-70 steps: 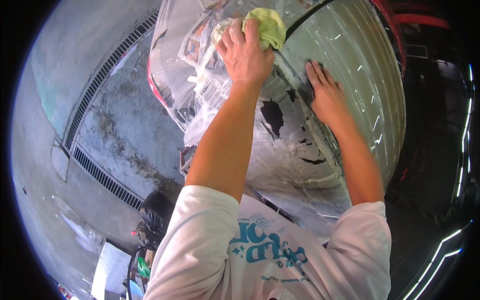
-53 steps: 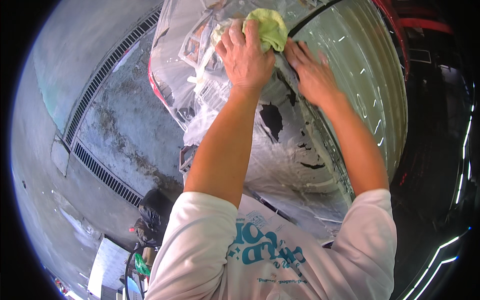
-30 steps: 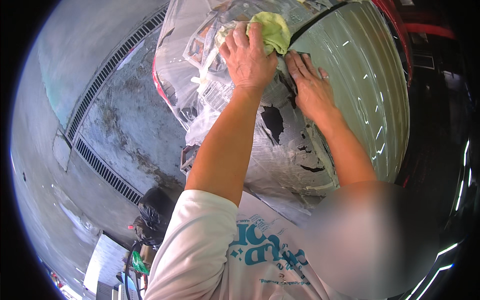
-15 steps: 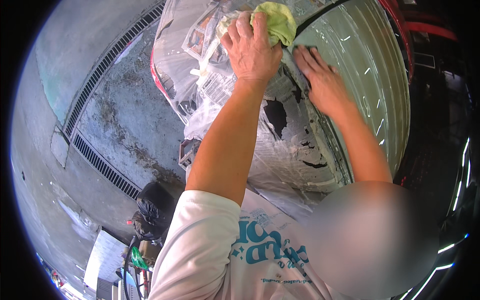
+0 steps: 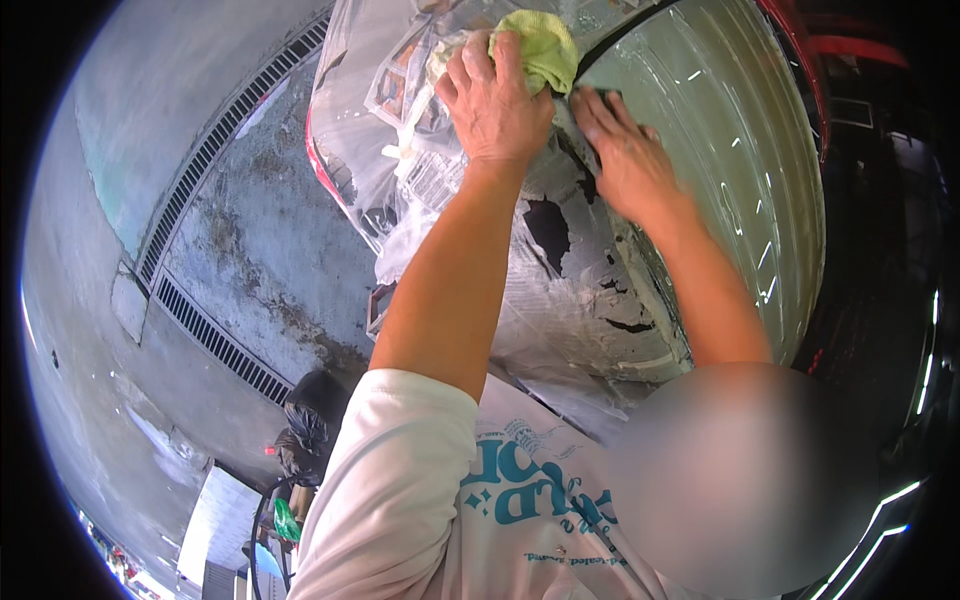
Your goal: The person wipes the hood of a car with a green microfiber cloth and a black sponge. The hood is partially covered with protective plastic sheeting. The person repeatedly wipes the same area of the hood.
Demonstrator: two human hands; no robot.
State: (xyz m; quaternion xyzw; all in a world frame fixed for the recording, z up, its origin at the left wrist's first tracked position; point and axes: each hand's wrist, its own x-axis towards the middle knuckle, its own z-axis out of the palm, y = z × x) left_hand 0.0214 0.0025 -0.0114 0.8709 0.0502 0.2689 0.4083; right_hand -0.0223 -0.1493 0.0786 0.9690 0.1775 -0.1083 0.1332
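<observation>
Leaning over torn plastic-and-newspaper masking (image 5: 540,325), you have a glossy grey-green car panel (image 5: 690,120) to the right. Your left hand (image 5: 497,112) clasps a yellow-green cloth (image 5: 542,50) on the far masking; your right hand (image 5: 630,160) extends its fingers over a small dark pad (image 5: 610,93) near the panel's left edge, its grip too hidden to tell.

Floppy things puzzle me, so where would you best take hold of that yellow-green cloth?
I'd pinch the yellow-green cloth by a fold of its right part, coming from above on the far right side. That part is bunched, soft-looking and uncovered, whereas the left hand blocks the near left side.
</observation>
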